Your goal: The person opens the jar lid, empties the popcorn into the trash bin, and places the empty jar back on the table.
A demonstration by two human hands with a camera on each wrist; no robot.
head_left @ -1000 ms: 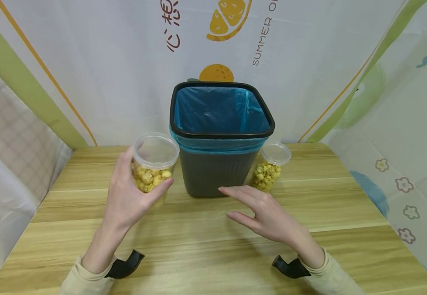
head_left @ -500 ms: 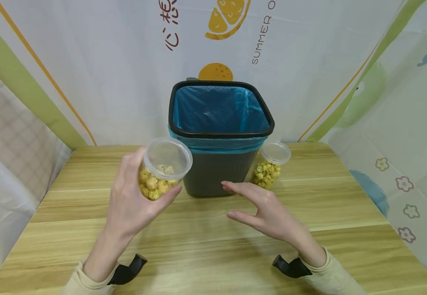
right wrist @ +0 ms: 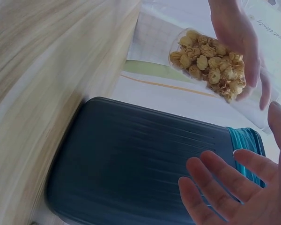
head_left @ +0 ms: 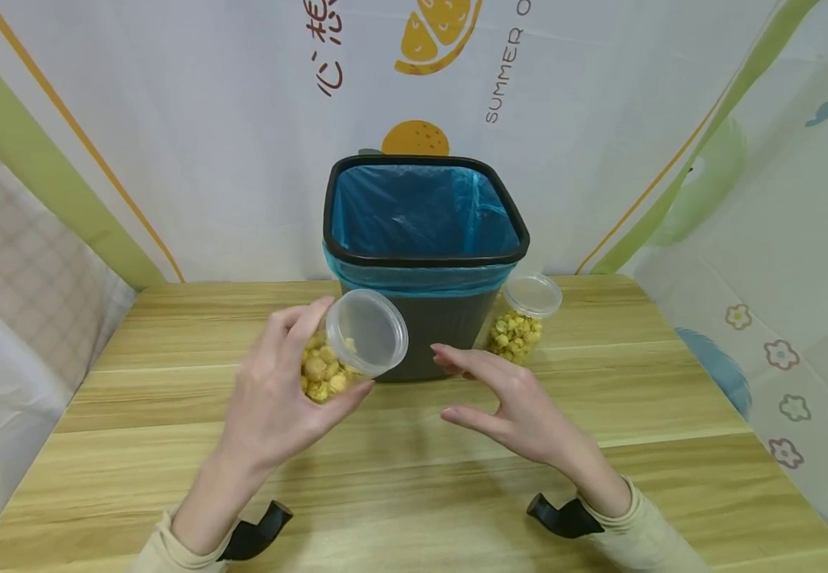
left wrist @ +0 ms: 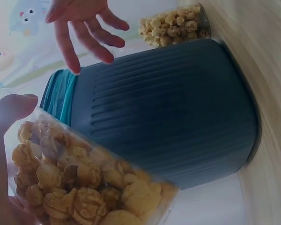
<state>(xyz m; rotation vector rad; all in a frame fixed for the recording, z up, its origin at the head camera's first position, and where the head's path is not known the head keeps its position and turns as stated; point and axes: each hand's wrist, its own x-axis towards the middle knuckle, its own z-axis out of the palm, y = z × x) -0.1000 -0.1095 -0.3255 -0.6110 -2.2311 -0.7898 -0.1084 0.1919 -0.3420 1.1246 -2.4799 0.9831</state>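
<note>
My left hand (head_left: pixel 274 394) grips a clear lidded jar of popcorn (head_left: pixel 322 370) above the table, fingers and thumb on opposite sides. The jar leans to the right, its translucent lid (head_left: pixel 367 333) facing up and toward my right hand. In the left wrist view, caramel-coloured popcorn (left wrist: pixel 84 187) fills much of the jar. My right hand (head_left: pixel 521 406) hovers with fingers extended and thumb apart, holding nothing. A gap separates it from the jar. Behind both hands stands a dark bin (head_left: pixel 449 318) with a blue liner (head_left: pixel 421 211) folded over its rim.
A second lidded jar of popcorn (head_left: pixel 517 330) stands upright at the bin's right side. The wooden table (head_left: pixel 399 493) spreads in front and to both sides. A printed white curtain (head_left: pixel 242 159) hangs behind the bin.
My left hand has carried the jar rightward and slightly down, toward my right hand. The jar has gone from nearly upright to tilted right. My right hand has barely moved.
</note>
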